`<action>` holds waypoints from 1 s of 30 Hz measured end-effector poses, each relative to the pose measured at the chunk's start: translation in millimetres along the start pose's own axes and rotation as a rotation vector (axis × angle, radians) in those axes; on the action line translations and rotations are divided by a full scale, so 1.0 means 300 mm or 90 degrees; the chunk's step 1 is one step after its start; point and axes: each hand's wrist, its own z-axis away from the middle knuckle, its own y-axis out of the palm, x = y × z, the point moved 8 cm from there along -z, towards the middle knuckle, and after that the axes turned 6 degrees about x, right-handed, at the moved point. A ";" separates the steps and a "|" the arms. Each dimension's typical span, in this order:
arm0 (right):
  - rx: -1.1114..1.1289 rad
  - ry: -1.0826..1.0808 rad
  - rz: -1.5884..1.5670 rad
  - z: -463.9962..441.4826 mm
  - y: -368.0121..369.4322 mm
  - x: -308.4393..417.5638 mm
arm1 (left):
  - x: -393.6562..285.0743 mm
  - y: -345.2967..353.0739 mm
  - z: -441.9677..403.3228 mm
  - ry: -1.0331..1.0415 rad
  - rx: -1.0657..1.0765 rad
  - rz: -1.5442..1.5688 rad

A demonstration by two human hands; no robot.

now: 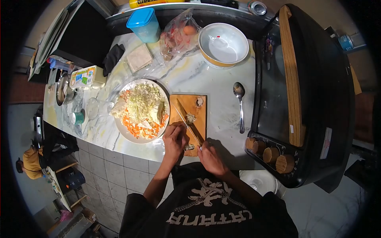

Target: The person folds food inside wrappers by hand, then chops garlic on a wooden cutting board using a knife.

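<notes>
My right hand (212, 158) is closed around the handle of a kitchen knife (188, 124), whose blade lies diagonally over a wooden cutting board (201, 131). My left hand (176, 137) is closed, fingers curled at the board's left edge beside the blade; what they hold, if anything, is hidden. Small heaps of pale chopped pieces, perhaps garlic (191, 118), lie on both sides of the blade. Another small pale piece (199, 102) sits near the board's top right corner. Left of the board, a white plate (123, 134) carries shredded cabbage (139, 97) and shredded carrot (132, 123).
A spoon (240, 107) lies right of the board, beside a black oven (317, 99) with wooden knobs. At the back stand a bowl (223, 43), a plastic bag with an egg (178, 33) and a blue-lidded container (143, 25). A person (33, 162) is at far left.
</notes>
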 end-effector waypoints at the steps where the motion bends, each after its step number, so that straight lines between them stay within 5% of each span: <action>1: 0.000 0.007 0.004 0.000 0.006 -0.005 | 0.001 0.003 0.001 -0.009 0.006 0.003; 6: 0.030 0.081 0.010 0.002 0.020 -0.012 | 0.001 0.004 -0.001 -0.009 -0.008 0.000; 8: -0.074 0.015 0.062 0.005 0.006 0.000 | 0.000 0.002 -0.004 -0.006 -0.008 -0.002; 15: -0.098 -0.024 0.081 0.008 0.011 0.000 | 0.003 0.005 -0.002 0.007 0.003 -0.006; 30: 0.009 0.082 0.152 0.009 -0.015 0.028 | 0.002 0.014 0.006 0.005 0.014 -0.031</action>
